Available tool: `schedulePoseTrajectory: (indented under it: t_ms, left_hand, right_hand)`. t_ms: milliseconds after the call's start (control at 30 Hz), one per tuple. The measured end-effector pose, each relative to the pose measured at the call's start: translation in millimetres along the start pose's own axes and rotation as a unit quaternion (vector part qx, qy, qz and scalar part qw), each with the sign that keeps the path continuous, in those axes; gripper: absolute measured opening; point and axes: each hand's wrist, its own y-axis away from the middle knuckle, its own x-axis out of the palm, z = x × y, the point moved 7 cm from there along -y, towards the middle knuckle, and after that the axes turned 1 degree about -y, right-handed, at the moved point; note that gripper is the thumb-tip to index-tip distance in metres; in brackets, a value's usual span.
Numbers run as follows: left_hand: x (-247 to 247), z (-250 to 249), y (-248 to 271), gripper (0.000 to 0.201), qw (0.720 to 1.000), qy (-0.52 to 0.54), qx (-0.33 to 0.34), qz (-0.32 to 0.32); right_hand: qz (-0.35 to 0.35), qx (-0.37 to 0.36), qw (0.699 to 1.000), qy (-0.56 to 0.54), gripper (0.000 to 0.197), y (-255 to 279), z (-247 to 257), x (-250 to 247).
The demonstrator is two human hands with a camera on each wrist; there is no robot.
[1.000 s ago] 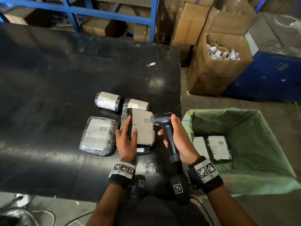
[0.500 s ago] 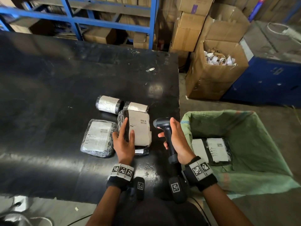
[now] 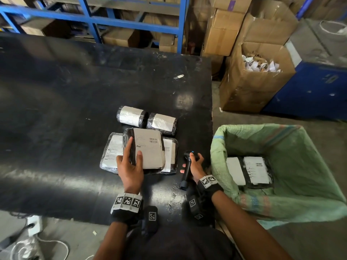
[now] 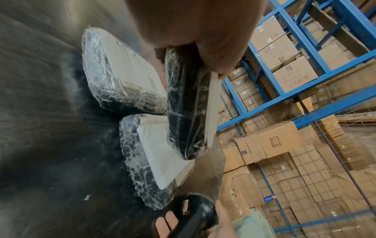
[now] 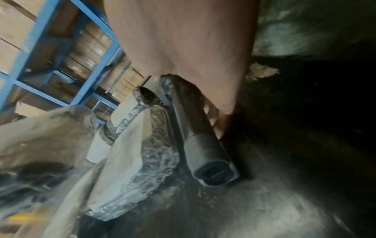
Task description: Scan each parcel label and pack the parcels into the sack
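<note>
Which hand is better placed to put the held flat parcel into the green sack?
Left. The left hand already grips the flat black-wrapped parcel; the right hand is occupied with the black barcode scanner.

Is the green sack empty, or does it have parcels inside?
Not empty. Inside the green sack lie at least two wrapped parcels with white labels; more underneath cannot be told.

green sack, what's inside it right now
Inside the green sack lie two wrapped parcels, side by side with labels up. Anything beneath them is covered, and the near wall hides the sack's front bottom.
</note>
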Motion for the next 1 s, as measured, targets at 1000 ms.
schedulePoseTrajectory:
  t_ms: [1000]
  left_hand:
    - [183,-160,89,0.054,0.925,0.056,0.105,0.36]
  right_hand:
    - [-0.028,-0.353,0.925,0.14,0.053,94,140,-181]
